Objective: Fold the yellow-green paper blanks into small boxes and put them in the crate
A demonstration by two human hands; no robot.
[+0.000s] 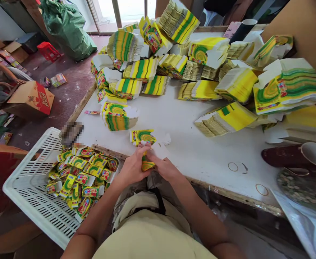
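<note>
My left hand (135, 162) and my right hand (165, 166) meet at the table's front edge, both closed on one small yellow-and-green carton (147, 164). White flaps stick up from the carton between my fingers, and part of it is covered by them. Just beyond my hands lies a small pile of flat cartons (142, 136) with green swirls. A larger stack of flat cartons (117, 121) stands behind it to the left. Below my left side, a white plastic basket (36, 192) holds many folded cartons (78, 180).
Bundles of flat cartons (141, 70) cover the back of the white table (171, 108). At the right lie a maroon cup (284, 155) and a round patterned object (306, 192). On the floor are a cardboard box (32, 99), a red stool (48, 51) and a green sack (66, 28); another person sits far left.
</note>
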